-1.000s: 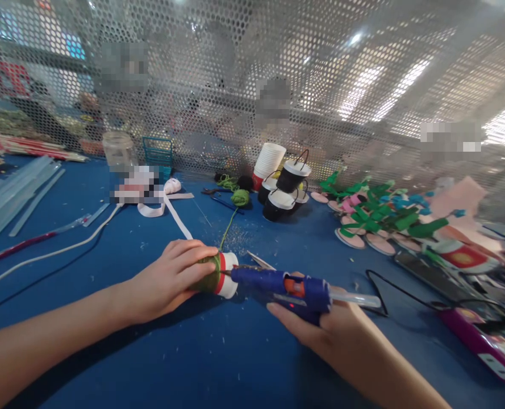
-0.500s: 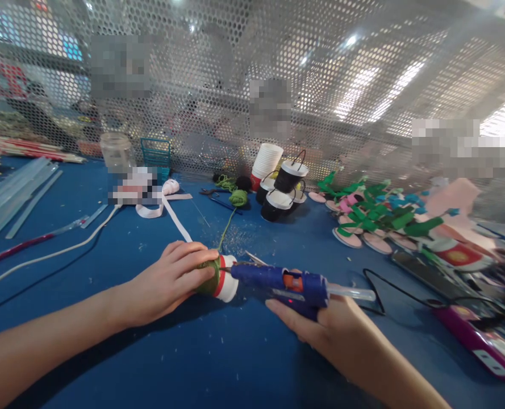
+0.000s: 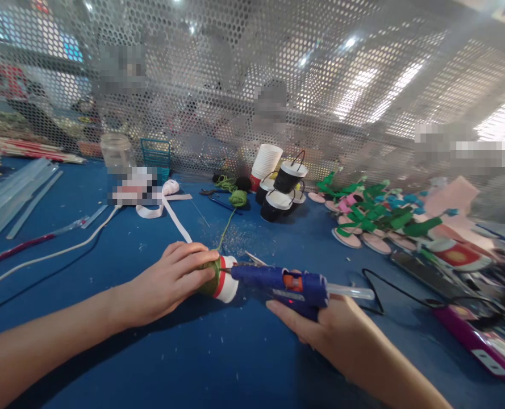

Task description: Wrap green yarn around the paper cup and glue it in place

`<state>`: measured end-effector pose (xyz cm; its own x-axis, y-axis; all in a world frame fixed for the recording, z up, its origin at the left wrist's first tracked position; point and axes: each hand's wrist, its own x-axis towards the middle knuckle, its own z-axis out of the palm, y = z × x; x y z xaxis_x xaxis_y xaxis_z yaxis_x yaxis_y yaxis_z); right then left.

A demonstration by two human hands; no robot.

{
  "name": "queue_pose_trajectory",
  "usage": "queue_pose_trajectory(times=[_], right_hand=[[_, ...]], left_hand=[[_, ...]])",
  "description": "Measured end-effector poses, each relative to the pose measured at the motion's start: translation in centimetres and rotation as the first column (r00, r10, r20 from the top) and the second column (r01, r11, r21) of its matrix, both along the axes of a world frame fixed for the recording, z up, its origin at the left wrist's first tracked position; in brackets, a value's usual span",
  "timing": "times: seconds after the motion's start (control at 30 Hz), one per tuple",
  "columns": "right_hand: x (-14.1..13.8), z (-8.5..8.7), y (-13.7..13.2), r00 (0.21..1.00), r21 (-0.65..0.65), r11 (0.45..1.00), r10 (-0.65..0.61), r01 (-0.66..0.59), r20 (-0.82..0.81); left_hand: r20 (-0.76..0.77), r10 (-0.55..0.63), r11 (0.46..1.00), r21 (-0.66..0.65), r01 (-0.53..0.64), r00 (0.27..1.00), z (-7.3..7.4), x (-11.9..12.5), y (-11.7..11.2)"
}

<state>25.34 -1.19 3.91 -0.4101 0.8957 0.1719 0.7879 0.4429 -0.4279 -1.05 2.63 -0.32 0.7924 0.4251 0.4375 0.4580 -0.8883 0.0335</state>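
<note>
My left hand (image 3: 178, 278) is closed around a paper cup (image 3: 227, 287) that lies on its side. The cup shows a white end and a red band, and green yarn is wound about the part under my fingers. From it a green strand runs back to a small yarn ball (image 3: 237, 198). My right hand (image 3: 320, 324) grips a blue hot glue gun (image 3: 278, 280) with a clear glue stick (image 3: 351, 292) poking out of its rear and a small red light lit. The gun's nozzle meets the cup near the edge between yarn and red band; whether it touches is hard to tell.
Black-wrapped cups with handles (image 3: 276, 204) stand at the back beside stacked white cups (image 3: 267, 161). Green and pink paper crafts (image 3: 371, 227) crowd the right, near a purple power strip (image 3: 476, 343). White ribbon (image 3: 176, 218) and clear glue sticks (image 3: 16, 196) lie to the left.
</note>
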Motion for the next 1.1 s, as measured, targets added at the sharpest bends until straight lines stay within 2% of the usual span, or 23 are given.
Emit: queue_pose_trajectory(times=[0.1,0.37,0.63,0.83,1.1], right_hand=[[-0.4,0.3,-0.2,0.999,-0.015,0.999,-0.031,0.031,-0.037],[-1.6,1.3,0.3,0.982,-0.168,0.975,-0.162,0.145,-0.096],[-1.6,0.4,0.0,0.977,-0.126,0.987,-0.123,0.102,-0.175],[-1.1,0.7,-0.3,0.982,-0.091,0.989,-0.132,0.120,-0.133],[-1.3,-0.3,0.1,0.974,-0.252,0.950,-0.211,0.184,-0.086]], left_hand=[[0.018,-0.012,1.000,0.004,0.012,1.000,-0.1,0.0,0.0],[-0.002,-0.025,1.000,0.019,0.025,1.000,0.0,0.0,-0.1],[-0.025,-0.023,0.999,0.035,0.024,0.999,0.0,-0.1,-0.1],[-0.040,-0.025,0.999,0.036,0.026,0.999,0.0,0.0,-0.1],[-0.032,-0.039,0.997,0.071,0.042,0.999,-0.1,-0.1,-0.1]])
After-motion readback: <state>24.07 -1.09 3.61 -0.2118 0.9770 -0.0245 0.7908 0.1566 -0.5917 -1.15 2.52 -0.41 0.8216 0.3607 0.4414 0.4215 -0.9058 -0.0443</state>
